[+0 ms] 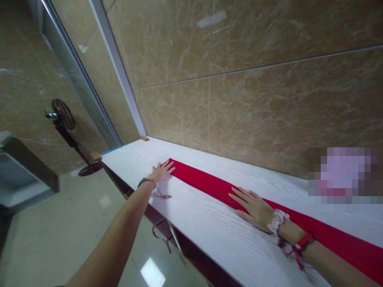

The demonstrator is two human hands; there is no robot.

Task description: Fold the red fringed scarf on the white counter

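A long, narrow strip of red cloth (203, 181) lies flat along the white table (191, 221), running from the middle of the view to the lower right edge. At its far left end rests my left hand (161, 171), fingers spread over the corner of the cloth. My right hand (253, 205) lies flat on the cloth farther right, palm down with the fingers apart. Neither hand grasps anything. Bracelets circle both wrists, and my right forearm covers part of the cloth's near edge.
A tiled wall (254, 111) runs along the table's far side. Beyond the left end, a standing fan (64, 115) is on the shiny floor (60, 231), near a dark-sided cabinet (32, 167). A pixelated patch hides something at the right.
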